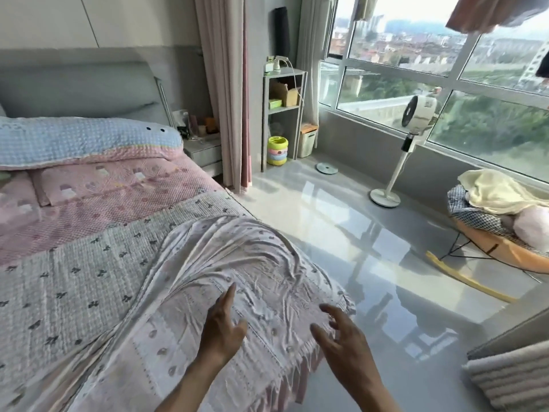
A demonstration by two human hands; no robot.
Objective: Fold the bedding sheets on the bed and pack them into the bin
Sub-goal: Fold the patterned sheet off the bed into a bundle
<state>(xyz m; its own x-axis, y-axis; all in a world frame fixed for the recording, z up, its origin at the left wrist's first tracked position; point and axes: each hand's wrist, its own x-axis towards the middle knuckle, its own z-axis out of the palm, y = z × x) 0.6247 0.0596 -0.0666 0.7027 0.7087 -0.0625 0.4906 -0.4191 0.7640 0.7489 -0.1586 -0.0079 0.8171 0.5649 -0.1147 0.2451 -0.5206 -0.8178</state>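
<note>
While over wrinkled sheet (237, 263), left hand (224, 325) and right hand (341, 337) spread, empty.

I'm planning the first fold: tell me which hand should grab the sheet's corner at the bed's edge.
Right, probably. The right hand hovers open nearest the wrinkled sheet's corner at the bed's floor-side edge, while the left hand is further in over the sheet's middle.

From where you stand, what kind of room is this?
Most likely a bedroom in a high-rise flat. A made bed with a padded headboard and a pillow fills the left side, and a large window looks down over city buildings and trees.
</note>
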